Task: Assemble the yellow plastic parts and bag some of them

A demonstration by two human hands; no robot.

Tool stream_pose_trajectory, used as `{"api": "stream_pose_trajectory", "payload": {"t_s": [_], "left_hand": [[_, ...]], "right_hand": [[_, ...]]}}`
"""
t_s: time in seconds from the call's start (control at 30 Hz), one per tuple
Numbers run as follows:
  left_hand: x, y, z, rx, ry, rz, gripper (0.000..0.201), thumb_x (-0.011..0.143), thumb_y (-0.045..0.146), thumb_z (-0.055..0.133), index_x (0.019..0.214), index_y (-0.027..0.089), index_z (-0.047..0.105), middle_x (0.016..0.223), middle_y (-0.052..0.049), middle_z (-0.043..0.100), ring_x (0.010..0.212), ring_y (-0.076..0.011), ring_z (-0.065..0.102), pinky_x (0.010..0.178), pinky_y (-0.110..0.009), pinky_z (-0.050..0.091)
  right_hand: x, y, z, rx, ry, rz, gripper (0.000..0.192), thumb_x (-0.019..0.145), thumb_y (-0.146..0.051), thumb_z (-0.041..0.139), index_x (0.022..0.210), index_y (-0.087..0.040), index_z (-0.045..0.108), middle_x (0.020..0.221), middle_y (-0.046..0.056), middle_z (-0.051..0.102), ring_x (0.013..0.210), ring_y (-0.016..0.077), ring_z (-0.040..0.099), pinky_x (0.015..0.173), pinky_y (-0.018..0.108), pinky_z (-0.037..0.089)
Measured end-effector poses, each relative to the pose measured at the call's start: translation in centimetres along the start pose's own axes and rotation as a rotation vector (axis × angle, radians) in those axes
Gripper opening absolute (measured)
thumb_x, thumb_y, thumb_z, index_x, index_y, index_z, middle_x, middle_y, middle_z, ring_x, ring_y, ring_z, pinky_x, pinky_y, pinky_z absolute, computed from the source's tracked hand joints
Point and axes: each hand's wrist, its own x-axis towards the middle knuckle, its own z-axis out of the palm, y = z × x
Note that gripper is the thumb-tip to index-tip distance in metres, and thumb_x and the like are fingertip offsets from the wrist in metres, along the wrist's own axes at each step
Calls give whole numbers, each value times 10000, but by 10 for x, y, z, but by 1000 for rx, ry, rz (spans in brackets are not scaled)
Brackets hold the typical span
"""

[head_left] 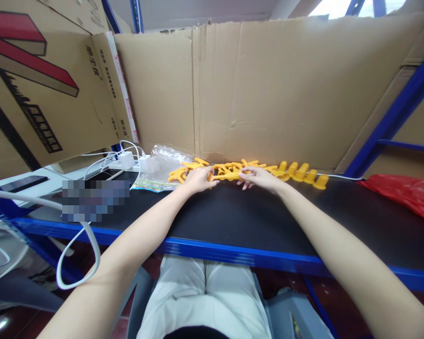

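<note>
the yellow plastic pieces (233,170) lay in a row along the back edge of the black shelf (254,221), long axis left to right, with the left hand (199,179) curled on one piece and the right hand (259,178) resting flat-fingered on another

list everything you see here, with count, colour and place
yellow plastic pieces: a heap, too many to count, yellow, back of the tabletop against the cardboard
yellow caps: about five, yellow, row right of the heap
tabletop: one, black with blue edge, centre
cardboard wall: one, brown, behind the tabletop
clear plastic bag: one, transparent, left of the heap
white chargers: two, white, far left with cables
red bag: one, red, right end
left hand: one, on the yellow pieces
right hand: one, fingers on the yellow pieces
</note>
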Motion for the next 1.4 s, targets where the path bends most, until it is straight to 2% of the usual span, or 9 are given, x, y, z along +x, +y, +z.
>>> {"api": "stream_pose_trajectory", "payload": {"t_s": [0.23,0.4,0.5,0.6,0.7,0.83,0.97,1.13,1.4], "left_hand": [[0,-1,0,-17,5,-4,359,730,465,606,991,219,587,865,-33,661,793,-198,613,680,-271,431],[-1,-1,0,-15,1,-6,370,727,479,608,987,215,588,852,-32,658,789,-195,610,674,-267,427],[0,0,0,-11,-5,-9,390,727,494,603,995,210,587,860,-35,658,794,-192,608,678,-265,425],[0,0,1,-10,3,-8,388,721,497,608,988,216,585,854,-29,657,786,-193,607,670,-266,424],[1,-1,2,-11,7,-8,380,719,500,609,972,216,588,846,-30,655,776,-194,608,661,-265,423],[1,-1,2,-3,4,-5,372,722,487,615,977,217,587,844,-33,652,779,-196,608,667,-268,427],[1,-1,1,-5,-4,-10,373,723,485,616,980,217,584,848,-32,651,780,-190,607,674,-265,427],[1,0,2,-9,1,-4,380,726,501,603,975,214,580,847,-31,653,787,-195,609,663,-265,423],[0,2,0,-18,-7,-13,373,728,499,601,972,217,581,867,-36,658,811,-199,610,677,-268,426]], "right_hand": [[1,6,-3,26,-70,-48,542,735,-335,679,1200,-191,442,842,57,690,657,143,652,651,283,511],[-3,-1,0,-13,-72,-40,337,786,-431,614,965,-155,540,783,82,692,600,141,644,627,282,506],[-6,-8,4,-2,-82,6,377,830,-508,526,816,-132,553,763,121,689,569,142,638,585,273,503],[-5,-8,6,21,-69,40,434,836,-547,491,781,-122,557,758,136,686,554,136,633,550,253,496],[-4,-4,5,44,-78,25,426,818,-531,535,901,-116,583,826,135,690,588,137,644,572,256,510],[-3,1,3,59,-82,-16,504,757,-427,659,1143,-143,503,864,116,689,631,157,658,629,296,531],[-5,-3,4,39,-89,-29,400,775,-440,633,1006,-124,553,824,126,684,611,155,653,633,311,527],[-6,-8,6,51,-91,24,407,809,-527,552,833,-121,556,755,135,686,571,155,648,581,284,518],[-4,-8,14,111,-34,110,500,836,-596,442,786,-116,573,662,136,669,510,168,635,541,290,533]]}}
